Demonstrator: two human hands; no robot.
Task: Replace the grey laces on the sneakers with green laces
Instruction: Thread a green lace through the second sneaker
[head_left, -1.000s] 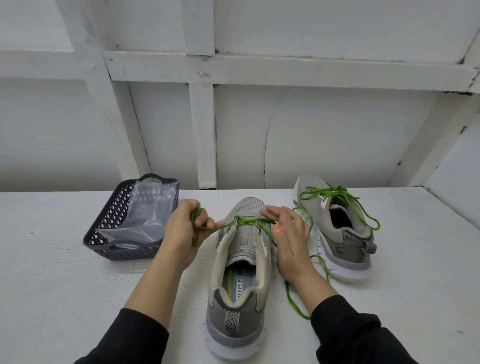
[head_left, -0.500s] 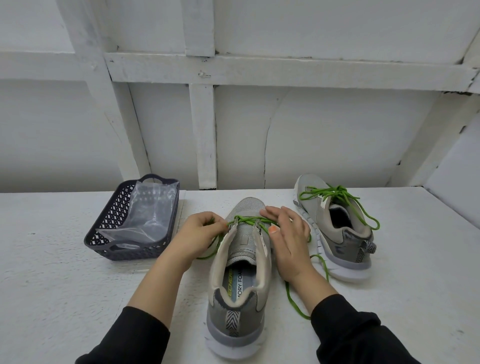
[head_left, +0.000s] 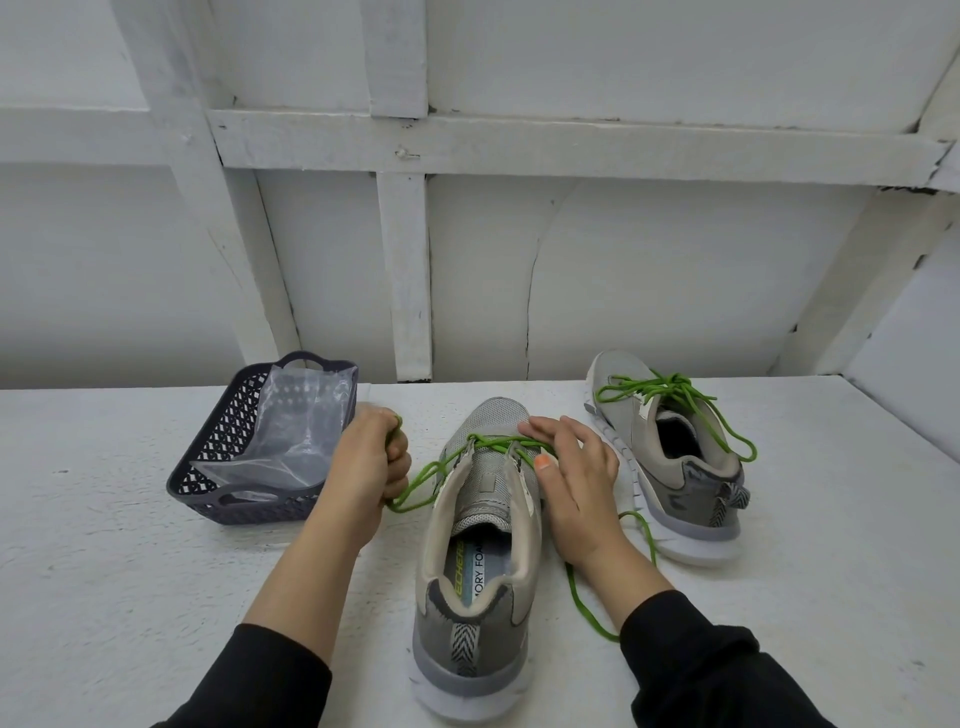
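L hand (head_left: 370, 462) fist-grips green lace (head_left: 415, 488), R hand (head_left: 574, 470) flat, steadying the sneaker (head_left: 480, 530); yank too hard n it'll prob unthread.

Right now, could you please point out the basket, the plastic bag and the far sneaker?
basket (head_left: 223, 436): head view, left lattice wall.
plastic bag (head_left: 296, 426): head view, its clear middle.
far sneaker (head_left: 621, 421): head view, grey side panel near the toe.

Mesh-cloth sneaker (head_left: 483, 462), rough painted table (head_left: 130, 571) (matt), plastic basket (head_left: 218, 452).
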